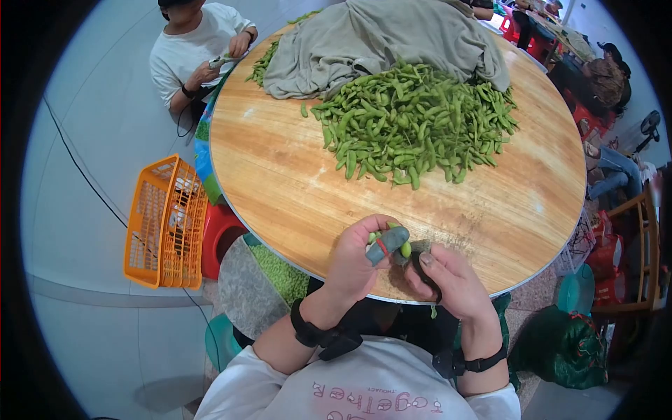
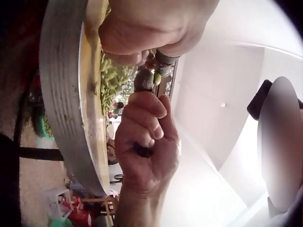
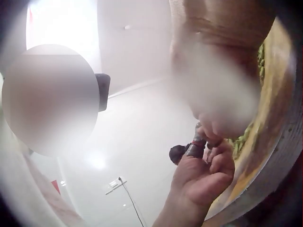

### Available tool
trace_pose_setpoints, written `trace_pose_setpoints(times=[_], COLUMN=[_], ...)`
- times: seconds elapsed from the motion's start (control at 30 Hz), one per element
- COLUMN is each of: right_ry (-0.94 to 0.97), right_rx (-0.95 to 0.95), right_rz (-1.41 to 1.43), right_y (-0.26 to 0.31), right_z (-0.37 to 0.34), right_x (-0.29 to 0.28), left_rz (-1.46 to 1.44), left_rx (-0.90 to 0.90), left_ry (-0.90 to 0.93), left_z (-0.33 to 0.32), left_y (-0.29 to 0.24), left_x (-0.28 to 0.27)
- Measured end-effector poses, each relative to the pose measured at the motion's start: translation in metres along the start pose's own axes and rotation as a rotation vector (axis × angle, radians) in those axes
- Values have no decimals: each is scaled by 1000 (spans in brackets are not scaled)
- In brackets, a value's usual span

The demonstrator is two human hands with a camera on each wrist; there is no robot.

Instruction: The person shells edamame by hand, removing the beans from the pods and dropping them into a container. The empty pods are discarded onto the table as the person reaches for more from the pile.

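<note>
My left hand [image 1: 352, 257], its thumb in a grey cover [image 1: 392, 241] with a red band, pinches a green pod [image 1: 405, 248] over the table's near edge. Close on its right, my right hand [image 1: 456, 281] curls round a dark object [image 1: 425, 274] whose kind I cannot tell. In the left wrist view the right hand [image 2: 147, 127] has folded fingers, with a dark tip [image 2: 143, 80] above them near the pod [image 2: 157, 78]. The right wrist view shows the left hand [image 3: 201, 182] with the banded thumb cover [image 3: 195, 148]; the near hand is blurred there.
A large heap of green pods [image 1: 413, 126] lies on the round wooden table [image 1: 280, 189], partly under a grey cloth [image 1: 315, 63]. Left of the table are an orange basket [image 1: 150, 224], a red stool [image 1: 218, 238] and shelled beans [image 1: 280, 274]. Another person [image 1: 199, 52] sits at the upper left.
</note>
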State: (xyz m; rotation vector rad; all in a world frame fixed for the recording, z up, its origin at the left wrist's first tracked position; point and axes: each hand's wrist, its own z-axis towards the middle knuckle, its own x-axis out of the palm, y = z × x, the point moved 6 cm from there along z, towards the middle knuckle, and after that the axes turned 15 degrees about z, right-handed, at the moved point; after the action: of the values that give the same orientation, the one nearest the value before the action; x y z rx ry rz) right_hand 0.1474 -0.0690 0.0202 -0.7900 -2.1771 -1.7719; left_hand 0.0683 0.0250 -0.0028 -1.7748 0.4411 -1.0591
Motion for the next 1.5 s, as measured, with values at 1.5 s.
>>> trace_pose_setpoints(times=[1.5], right_ry=[-234], right_rx=[-90], right_rz=[-134], right_y=[1], right_z=[27], right_x=[-35], left_rz=[700], left_rx=[100], left_ry=[15], left_z=[11], left_y=[-1], left_x=[-5])
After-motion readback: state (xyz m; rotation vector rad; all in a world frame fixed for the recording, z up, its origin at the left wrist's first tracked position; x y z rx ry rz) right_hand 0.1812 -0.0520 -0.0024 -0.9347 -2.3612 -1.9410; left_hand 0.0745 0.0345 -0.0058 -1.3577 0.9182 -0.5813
